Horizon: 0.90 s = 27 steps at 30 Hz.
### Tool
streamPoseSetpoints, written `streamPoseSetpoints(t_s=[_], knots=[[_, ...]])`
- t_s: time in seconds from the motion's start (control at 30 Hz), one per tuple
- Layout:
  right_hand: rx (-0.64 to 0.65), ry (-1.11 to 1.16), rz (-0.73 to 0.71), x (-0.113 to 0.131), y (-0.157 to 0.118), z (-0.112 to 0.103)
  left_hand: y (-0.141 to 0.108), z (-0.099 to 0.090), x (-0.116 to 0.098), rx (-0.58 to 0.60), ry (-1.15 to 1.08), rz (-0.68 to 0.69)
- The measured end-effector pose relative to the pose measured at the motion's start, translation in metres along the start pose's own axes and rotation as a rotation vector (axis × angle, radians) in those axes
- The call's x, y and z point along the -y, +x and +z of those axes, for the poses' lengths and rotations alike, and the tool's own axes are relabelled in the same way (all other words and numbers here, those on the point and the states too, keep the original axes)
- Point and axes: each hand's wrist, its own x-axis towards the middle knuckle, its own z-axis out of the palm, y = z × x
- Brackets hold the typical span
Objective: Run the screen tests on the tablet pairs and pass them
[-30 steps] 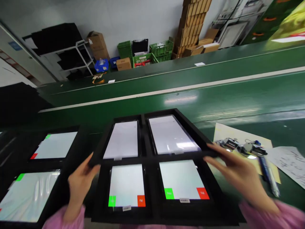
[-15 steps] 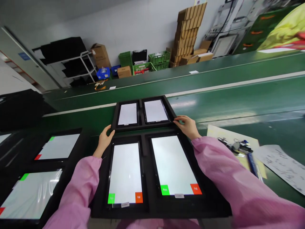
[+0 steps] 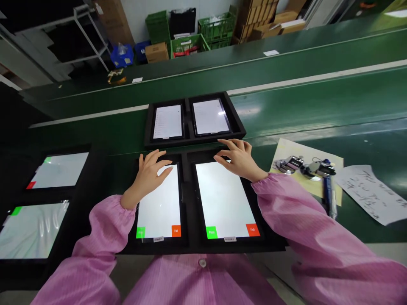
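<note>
Two lit tablets lie in a black foam tray [image 3: 187, 212] in front of me, each with a green and a red square along its lower edge. Over the top of the left tablet [image 3: 159, 203] is my left hand [image 3: 149, 176], fingers spread and holding nothing. My right hand [image 3: 237, 159], also empty with fingers apart, hovers above the top of the right tablet [image 3: 225, 199]. Just beyond my fingertips a second black foam tray [image 3: 187, 120] carries two more tablets with pale screens, the left one [image 3: 168, 122] and the right one [image 3: 210, 116].
At left, another black tray [image 3: 68, 199] holds lit tablets. On the right are a yellow sheet [image 3: 282, 150], metal tally counters [image 3: 289, 164], pens [image 3: 329, 197] and a handwritten paper [image 3: 375, 192]. Green crates [image 3: 190, 42] and cardboard boxes [image 3: 157, 53] stand beyond the green bench.
Both hands have let go of the far tray's near corners and come inward over the near tablets. The far tray sits slightly farther from the near one. My view has tilted down.
</note>
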Motion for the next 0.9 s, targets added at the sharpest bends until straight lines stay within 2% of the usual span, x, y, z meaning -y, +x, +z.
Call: streamPoseSetpoints(t_s=[0.17,0.33,0.43,0.5,0.6,0.67,0.7,0.77,0.8,0.83,0.87,0.9], knots=[[-0.003,0.011,0.034,-0.019,-0.015,-0.011,-0.006,0.001,-0.016,0.049,0.046,0.092],[-0.021,0.063,0.061,-0.043,-0.015,-0.008,-0.011,0.005,-0.030,0.048,0.045,0.197],[-0.064,0.097,0.041,-0.038,-0.019,-0.012,-0.016,0.003,-0.043,0.009,0.060,0.274],[-0.056,0.131,-0.022,-0.020,-0.035,-0.023,-0.026,-0.003,-0.057,-0.022,0.065,0.315],[0.092,0.236,-0.212,0.023,-0.078,-0.054,-0.054,-0.011,-0.088,-0.025,0.017,0.373],[0.333,0.378,-0.365,0.053,-0.110,-0.078,-0.076,-0.009,-0.113,-0.014,-0.046,0.447],[0.453,0.427,-0.377,0.064,-0.122,-0.089,-0.086,-0.005,-0.124,-0.015,-0.088,0.494],[0.658,0.551,-0.408,0.073,-0.133,-0.107,-0.106,0.007,-0.142,-0.011,-0.202,0.579],[0.714,0.622,-0.402,0.071,-0.130,-0.113,-0.115,0.014,-0.148,0.009,-0.274,0.611],[0.718,0.685,-0.366,0.064,-0.124,-0.115,-0.123,0.022,-0.151,0.052,-0.346,0.636],[0.668,0.727,-0.292,0.053,-0.113,-0.115,-0.131,0.029,-0.153,0.110,-0.408,0.653],[0.563,0.729,-0.182,0.039,-0.101,-0.112,-0.139,0.036,-0.152,0.167,-0.447,0.657]])
